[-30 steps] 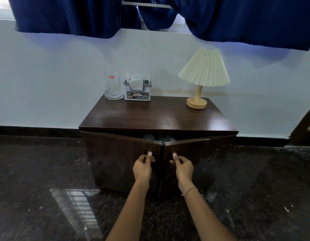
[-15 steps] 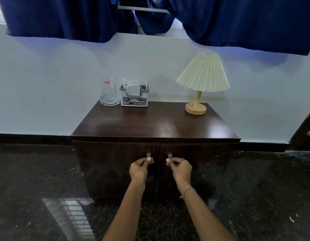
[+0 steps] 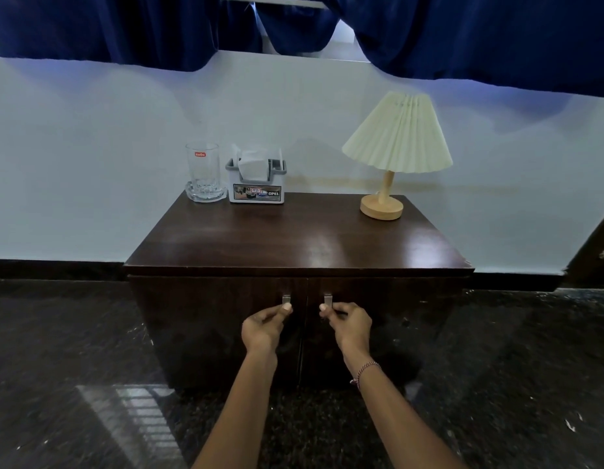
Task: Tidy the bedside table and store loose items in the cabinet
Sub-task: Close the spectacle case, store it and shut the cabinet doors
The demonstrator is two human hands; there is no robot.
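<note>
Hands (image 3: 263, 328) (image 3: 349, 324) pinch handles (image 3: 286, 299) (image 3: 327, 298); glass (image 3: 203, 174), tissue box (image 3: 256, 184), lamp (image 3: 395, 147) atop.

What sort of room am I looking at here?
Most likely a bedroom: a low dark wooden cabinet stands against the wall like a bedside table, bearing a pleated-shade lamp, a glass mug and a tissue holder, with blue curtains hanging above.

Dark brown cabinet (image 3: 209, 333), cream pleated lamp (image 3: 397, 137), navy curtains (image 3: 480, 38).
</note>
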